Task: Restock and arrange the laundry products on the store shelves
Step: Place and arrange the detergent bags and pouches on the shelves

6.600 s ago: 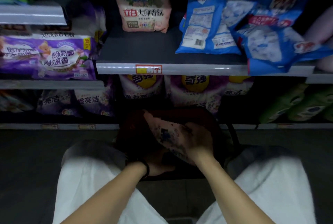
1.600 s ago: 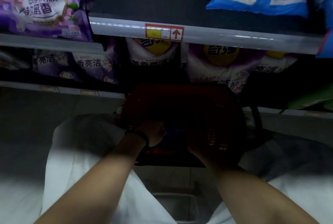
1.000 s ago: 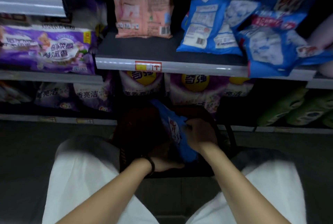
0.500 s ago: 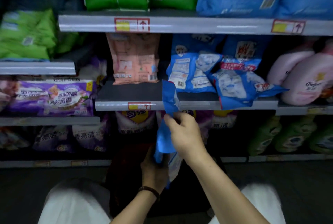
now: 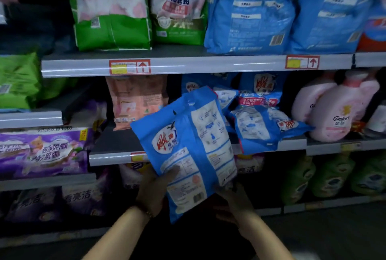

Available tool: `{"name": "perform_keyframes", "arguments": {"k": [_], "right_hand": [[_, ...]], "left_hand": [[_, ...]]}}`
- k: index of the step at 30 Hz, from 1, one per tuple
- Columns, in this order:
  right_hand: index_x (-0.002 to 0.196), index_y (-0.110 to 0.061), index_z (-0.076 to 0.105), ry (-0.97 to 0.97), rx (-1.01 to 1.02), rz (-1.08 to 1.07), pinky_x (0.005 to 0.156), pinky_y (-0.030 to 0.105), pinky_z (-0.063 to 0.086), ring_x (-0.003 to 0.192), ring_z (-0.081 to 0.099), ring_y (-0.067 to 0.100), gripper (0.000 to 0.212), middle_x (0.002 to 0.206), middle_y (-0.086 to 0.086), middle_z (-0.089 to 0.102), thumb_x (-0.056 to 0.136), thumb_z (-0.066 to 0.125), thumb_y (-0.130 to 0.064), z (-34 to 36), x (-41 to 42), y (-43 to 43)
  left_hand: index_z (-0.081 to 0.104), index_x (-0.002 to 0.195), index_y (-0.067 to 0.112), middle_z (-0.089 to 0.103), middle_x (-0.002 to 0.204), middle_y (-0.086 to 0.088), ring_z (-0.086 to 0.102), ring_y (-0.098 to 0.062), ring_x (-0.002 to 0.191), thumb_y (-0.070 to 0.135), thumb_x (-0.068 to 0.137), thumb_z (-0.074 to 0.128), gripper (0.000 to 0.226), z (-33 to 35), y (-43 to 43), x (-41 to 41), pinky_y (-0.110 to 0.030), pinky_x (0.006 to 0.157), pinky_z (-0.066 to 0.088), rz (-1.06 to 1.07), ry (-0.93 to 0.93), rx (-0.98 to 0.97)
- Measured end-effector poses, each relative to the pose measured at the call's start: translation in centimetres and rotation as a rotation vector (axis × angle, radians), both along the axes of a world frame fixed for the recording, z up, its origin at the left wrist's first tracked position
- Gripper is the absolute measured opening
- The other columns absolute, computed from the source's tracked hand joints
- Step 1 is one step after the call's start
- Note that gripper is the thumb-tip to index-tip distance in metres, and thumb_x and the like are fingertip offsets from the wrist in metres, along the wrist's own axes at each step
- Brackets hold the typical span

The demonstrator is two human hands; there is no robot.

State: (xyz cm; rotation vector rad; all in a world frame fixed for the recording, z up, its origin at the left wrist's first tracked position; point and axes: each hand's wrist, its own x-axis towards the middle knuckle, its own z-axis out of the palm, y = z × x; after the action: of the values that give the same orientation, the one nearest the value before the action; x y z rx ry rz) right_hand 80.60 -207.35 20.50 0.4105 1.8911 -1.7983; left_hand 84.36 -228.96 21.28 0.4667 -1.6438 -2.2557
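I hold a blue detergent bag in both hands in front of the middle shelf, its printed back toward me, tilted to the left. My left hand grips its lower left edge, thumb on the face. My right hand supports the lower right corner from underneath, partly hidden by the bag. Several matching blue bags lie slumped on the shelf just behind and to the right. A pink bag stands on the same shelf to the left.
The upper shelf carries green bags and large blue bags. Pink softener bottles stand at the right. Purple bags fill the left shelf, green bottles the lower right. Bare shelf surface shows between the pink and blue bags.
The blue bag has come up out of the basket to shelf height and turned flat toward me. My right hand moved from its top to its lower corner. My view rose.
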Motion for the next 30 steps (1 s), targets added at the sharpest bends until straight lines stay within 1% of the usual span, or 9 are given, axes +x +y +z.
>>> {"name": "perform_keyframes", "arguments": {"k": [4, 9, 13, 16, 19, 22, 25, 27, 30], "right_hand": [[0.135, -0.019, 0.054, 0.049, -0.291, -0.060, 0.071, 0.047, 0.064, 0.086, 0.078, 0.039, 0.049, 0.101, 0.016, 0.079, 0.092, 0.078, -0.021, -0.8, -2.2, -1.2], [0.121, -0.021, 0.066, 0.215, -0.330, -0.253, 0.083, 0.056, 0.063, 0.086, 0.077, 0.038, 0.057, 0.105, 0.016, 0.080, 0.074, 0.094, -0.037, 0.5, -7.9, -4.3], [0.119, -0.006, 0.059, 0.131, -0.446, -0.283, 0.074, 0.050, 0.065, 0.081, 0.078, 0.040, 0.034, 0.102, 0.026, 0.078, 0.092, 0.080, -0.011, 2.7, -12.4, -6.8], [0.123, 0.003, 0.057, 0.049, -0.370, -0.224, 0.072, 0.049, 0.061, 0.082, 0.072, 0.040, 0.033, 0.096, 0.024, 0.071, 0.098, 0.073, -0.011, 3.5, -14.3, -7.7], [0.112, 0.002, 0.059, 0.038, -0.238, -0.140, 0.074, 0.053, 0.060, 0.078, 0.071, 0.040, 0.022, 0.092, 0.029, 0.073, 0.102, 0.067, -0.016, 3.4, -15.0, -7.2], [0.115, 0.000, 0.065, 0.079, -0.143, -0.077, 0.074, 0.051, 0.064, 0.075, 0.075, 0.035, 0.033, 0.101, 0.031, 0.076, 0.095, 0.074, -0.024, 2.5, -14.8, -6.7], [0.121, -0.004, 0.070, 0.215, 0.080, 0.012, 0.086, 0.052, 0.064, 0.086, 0.073, 0.025, 0.045, 0.097, 0.008, 0.076, 0.088, 0.073, -0.034, 0.6, -14.5, -5.7], [0.121, -0.012, 0.070, 0.239, 0.133, 0.063, 0.087, 0.051, 0.064, 0.088, 0.071, 0.023, 0.031, 0.098, 0.002, 0.072, 0.096, 0.066, -0.030, -0.1, -13.6, -5.3], [0.099, -0.033, 0.069, 0.281, 0.219, 0.100, 0.085, 0.056, 0.063, 0.087, 0.075, 0.024, 0.019, 0.093, -0.004, 0.074, 0.091, 0.067, -0.049, -1.0, -12.0, -5.2]], "left_hand": [[0.070, 0.124, 0.002, 0.076, 0.118, -0.023, 0.074, -0.045, 0.103, -0.004, 0.091, 0.072, 0.034, 2.6, -0.4, -4.3, -0.061, 0.091, 0.059, -0.038, -0.019, 0.069], [0.068, 0.125, -0.002, 0.075, 0.119, -0.025, 0.073, -0.047, 0.108, 0.004, 0.093, 0.073, 0.033, 6.0, -2.9, -11.4, -0.068, 0.094, 0.056, -0.115, -0.013, -0.005], [0.066, 0.130, 0.007, 0.076, 0.121, -0.013, 0.075, -0.034, 0.108, 0.015, 0.094, 0.077, 0.038, 8.5, -5.1, -18.2, -0.055, 0.095, 0.060, -0.028, 0.015, -0.267], [0.058, 0.129, 0.011, 0.070, 0.126, -0.007, 0.069, -0.032, 0.115, 0.046, 0.079, 0.085, 0.067, 7.6, -4.9, -21.3, -0.051, 0.100, 0.057, 0.192, -0.179, -0.525], [0.037, 0.141, 0.020, 0.063, 0.135, -0.007, 0.066, -0.033, 0.117, 0.060, 0.068, 0.081, 0.094, 4.1, -3.3, -21.2, -0.054, 0.100, 0.057, 0.143, -0.199, -0.570], [0.015, 0.158, 0.019, 0.052, 0.151, -0.010, 0.057, -0.033, 0.132, 0.072, 0.067, 0.071, 0.119, 0.6, -3.5, -20.5, -0.054, 0.107, 0.052, 0.061, -0.192, -0.687], [0.020, 0.160, 0.015, 0.051, 0.152, -0.013, 0.053, -0.035, 0.136, 0.063, 0.078, 0.075, 0.110, 1.7, -3.4, -18.6, -0.052, 0.111, 0.048, 0.052, -0.191, -0.824], [0.028, 0.159, 0.014, 0.052, 0.149, -0.014, 0.052, -0.034, 0.134, 0.037, 0.087, 0.080, 0.092, 2.5, -3.3, -17.1, -0.045, 0.112, 0.047, 0.072, -0.169, -0.900], [0.044, 0.150, 0.016, 0.055, 0.141, -0.012, 0.056, -0.030, 0.126, 0.017, 0.090, 0.076, 0.068, 2.9, -3.8, -14.2, -0.038, 0.106, 0.048, 0.080, -0.093, -1.033]]}}
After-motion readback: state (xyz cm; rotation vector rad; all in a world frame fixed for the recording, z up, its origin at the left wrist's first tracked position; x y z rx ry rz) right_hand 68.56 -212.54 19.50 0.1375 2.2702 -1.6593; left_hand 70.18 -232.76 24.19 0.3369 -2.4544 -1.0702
